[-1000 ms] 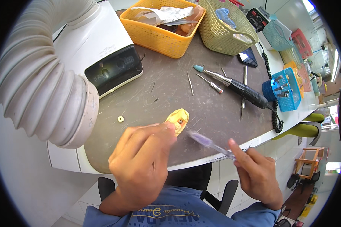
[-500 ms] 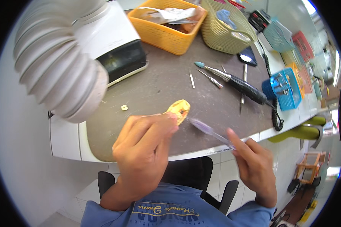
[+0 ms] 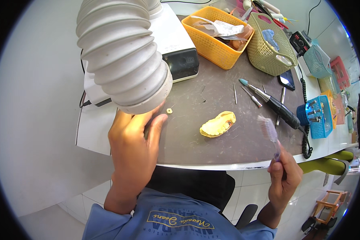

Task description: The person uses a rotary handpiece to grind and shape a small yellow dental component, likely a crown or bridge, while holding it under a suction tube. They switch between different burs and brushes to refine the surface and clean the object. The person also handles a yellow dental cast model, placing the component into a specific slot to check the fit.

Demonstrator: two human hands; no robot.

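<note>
The left hand (image 3: 134, 140) is lying palm down at the worktop (image 3: 180, 148), its thumb and index finger standing apart with a gap between them. The hose (image 3: 122, 56) is hiding part of its other fingers, so whatever they may be doing under the hose's mouth cannot be told. A small cream piece (image 3: 169, 111) with a dark spot in its middle is lying just right of the left thumb and index tips, outside the grip.

The right hand (image 3: 285, 173) is closing its fingers around the clear purplish handle of a brush (image 3: 268, 129), whose bristled head is pointing up and away from them.

The yellow model (image 3: 217, 125) is resting on the worktop between the two hands, right of the left fingers and left of the right ones, well apart from both. Its reddish-brown patch is showing at the end nearer the right fingers.

Beyond the right fingers, a black handpiece (image 3: 282, 111) with a pale blue tip is lying aslant, a thin rod (image 3: 235, 94) and a pointed tool (image 3: 253, 98) lying to its left. The blue basket (image 3: 322, 130) is standing farther out and to their right. Beyond the left fingers, toward the right, the yellow basket (image 3: 212, 48) is standing beside the green basket (image 3: 264, 61).
</note>
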